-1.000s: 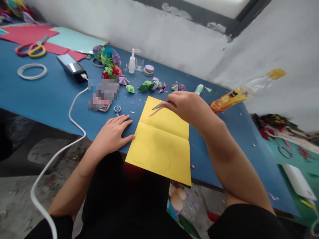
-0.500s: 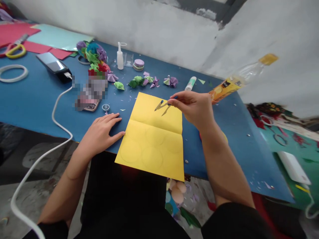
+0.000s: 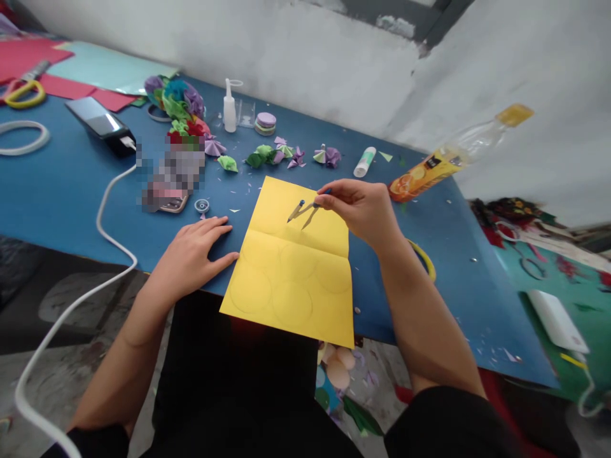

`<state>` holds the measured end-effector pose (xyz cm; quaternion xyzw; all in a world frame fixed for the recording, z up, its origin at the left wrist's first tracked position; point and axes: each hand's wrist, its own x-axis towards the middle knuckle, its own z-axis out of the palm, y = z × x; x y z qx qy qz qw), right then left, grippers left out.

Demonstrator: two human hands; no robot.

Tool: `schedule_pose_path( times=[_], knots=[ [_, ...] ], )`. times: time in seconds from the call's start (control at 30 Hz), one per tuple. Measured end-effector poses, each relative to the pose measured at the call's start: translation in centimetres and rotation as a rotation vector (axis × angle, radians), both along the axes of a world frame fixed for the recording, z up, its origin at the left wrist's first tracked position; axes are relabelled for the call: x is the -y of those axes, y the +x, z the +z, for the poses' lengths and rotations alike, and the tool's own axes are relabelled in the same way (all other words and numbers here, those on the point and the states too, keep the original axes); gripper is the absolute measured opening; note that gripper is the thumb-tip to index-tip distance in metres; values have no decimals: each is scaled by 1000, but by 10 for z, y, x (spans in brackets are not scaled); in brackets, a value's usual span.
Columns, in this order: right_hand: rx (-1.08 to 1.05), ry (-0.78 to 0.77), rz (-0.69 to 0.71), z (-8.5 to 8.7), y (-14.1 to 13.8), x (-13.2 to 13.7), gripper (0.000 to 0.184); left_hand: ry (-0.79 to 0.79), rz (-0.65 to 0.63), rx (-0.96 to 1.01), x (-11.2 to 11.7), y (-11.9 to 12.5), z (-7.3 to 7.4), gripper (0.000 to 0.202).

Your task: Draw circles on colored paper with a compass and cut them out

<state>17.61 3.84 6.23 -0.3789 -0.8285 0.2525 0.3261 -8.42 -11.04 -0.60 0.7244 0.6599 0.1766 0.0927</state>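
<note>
- We see a blue table running along a rough whitewashed wall.
- Above the wall, a dark window frame admits daylight.
- Beneath the table lies a stained grey floor.

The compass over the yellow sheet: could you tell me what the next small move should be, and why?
Probably lower the compass until a tip meets the bare upper half of the yellow sheet. The right hand pinches it by the top, legs spread. Faint circles fill the lower half only. The left hand rests flat at the sheet's left edge, steadying it.
</note>
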Motion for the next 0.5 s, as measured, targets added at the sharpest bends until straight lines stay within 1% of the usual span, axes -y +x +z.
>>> schedule_pose_path(
  times=[0.17, 0.37, 0.5],
  knots=[
    [22, 13, -2, 1, -2, 4, 29, 4, 1, 2, 0, 0, -1, 55],
    [-35, 40, -6, -3, -9, 9, 25, -1, -3, -1, 0, 0, 0, 56],
    [-38, -12, 23, -5, -9, 8, 22, -3, -5, -8, 1, 1, 1, 56]
  ],
)
